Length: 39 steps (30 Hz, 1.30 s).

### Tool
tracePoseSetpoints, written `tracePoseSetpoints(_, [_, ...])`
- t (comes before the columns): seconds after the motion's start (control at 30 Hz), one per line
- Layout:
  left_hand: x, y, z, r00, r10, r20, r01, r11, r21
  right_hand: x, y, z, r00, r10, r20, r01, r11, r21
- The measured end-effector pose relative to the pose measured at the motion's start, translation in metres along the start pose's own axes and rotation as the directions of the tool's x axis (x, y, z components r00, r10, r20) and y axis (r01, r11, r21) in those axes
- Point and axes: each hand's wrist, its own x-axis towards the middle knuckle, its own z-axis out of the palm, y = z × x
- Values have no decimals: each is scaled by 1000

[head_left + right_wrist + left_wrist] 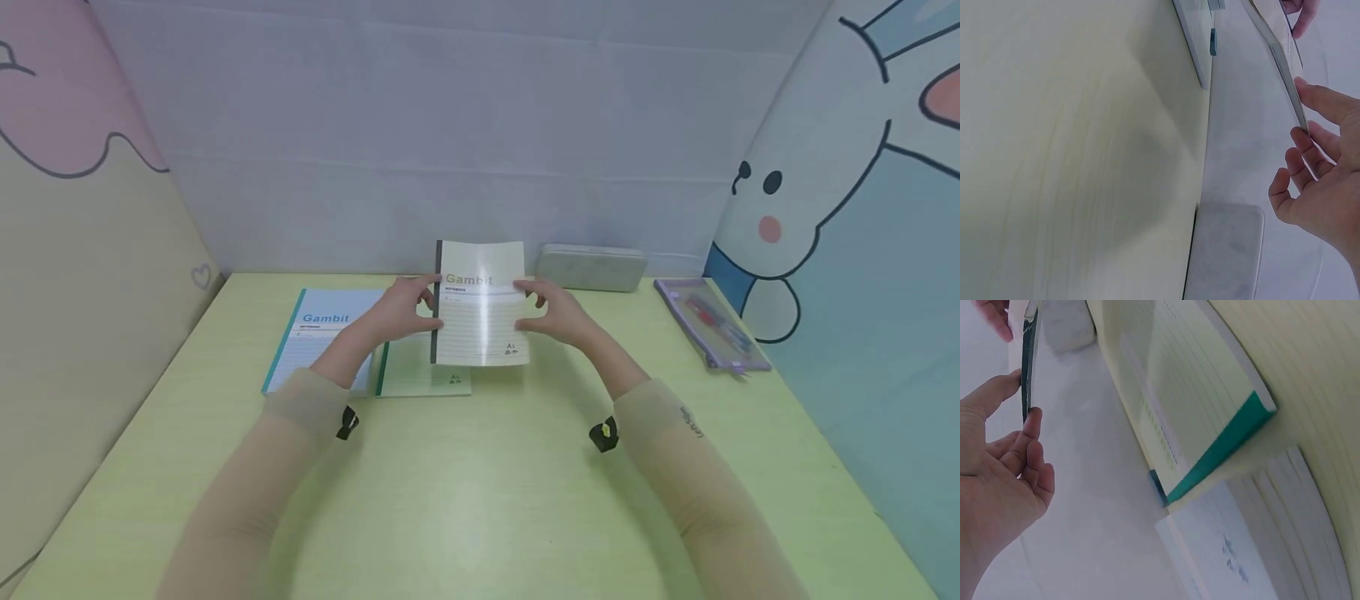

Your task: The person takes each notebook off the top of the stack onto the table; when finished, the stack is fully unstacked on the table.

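While pinched thumb-to-finger by left hand (400,310) at dark left spine (434,348) and right hand (558,314) at right edge, treat raised notebook (482,321) as probably light, bendy, slick; favour spine.

A person's left hand (403,310) and right hand (558,312) hold a dark-spined Gambit notebook (481,310) above the pale desk (480,500).

The pale yellow table (480,483) holds a notebook pile (321,333), a green-edged notebook (422,368) beside it, a gray case (592,268) and a purple pouch (712,325).
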Motion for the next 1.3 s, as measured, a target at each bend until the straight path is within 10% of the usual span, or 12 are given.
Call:
tracePoseSetpoints(0.63, [34, 12, 73, 986, -21, 164, 17, 1000, 26, -21, 71, -11, 991, 80, 111, -78, 997, -21])
tracePoseSetpoints(1.3, [26, 19, 90, 982, -30, 186, -19, 966, 258, -29, 84, 3, 978, 84, 192, -62, 991, -115])
